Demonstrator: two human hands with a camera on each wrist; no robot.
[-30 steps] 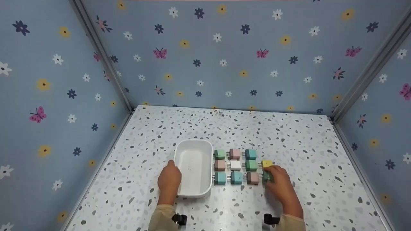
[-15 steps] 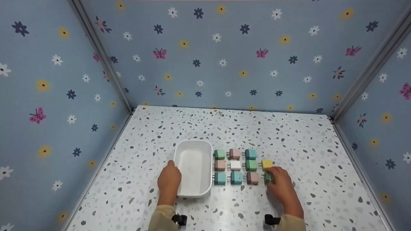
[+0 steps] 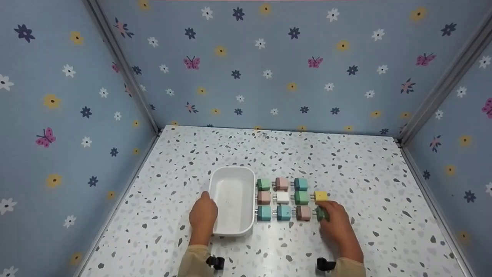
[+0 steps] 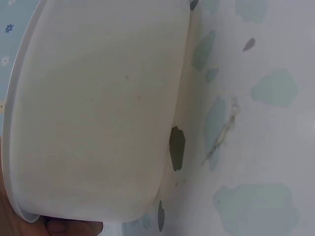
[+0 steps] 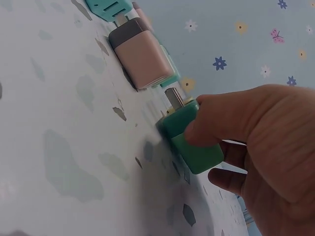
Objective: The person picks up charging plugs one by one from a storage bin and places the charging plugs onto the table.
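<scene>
My left hand (image 3: 203, 215) grips the left side of a white rectangular tub (image 3: 232, 233). In the left wrist view, fingertips (image 4: 74, 227) curl under the rim, and the tub's pale outer wall (image 4: 103, 118) fills much of that view. My right hand (image 3: 336, 223) pinches a dark green plug-in charger (image 5: 197, 151) between thumb and fingers, its metal prongs (image 5: 174, 97) pointing away from the palm. In the head view this charger sits at the right end of the front row, beside a pink charger (image 3: 303, 212). Just behind it lies a yellow charger (image 3: 320, 196).
Right of the tub, rows of chargers lie with prongs facing left, including a white charger (image 3: 283, 197), a light green charger (image 3: 301, 197) and a turquoise charger (image 3: 283, 212). Flower-patterned panels (image 3: 269, 77) enclose the speckled table (image 3: 292, 154) at the back and sides.
The dark green charger has shifted slightly to the right within the right hand's fingers, and more of it shows. My left hand and the tub have stayed put.
</scene>
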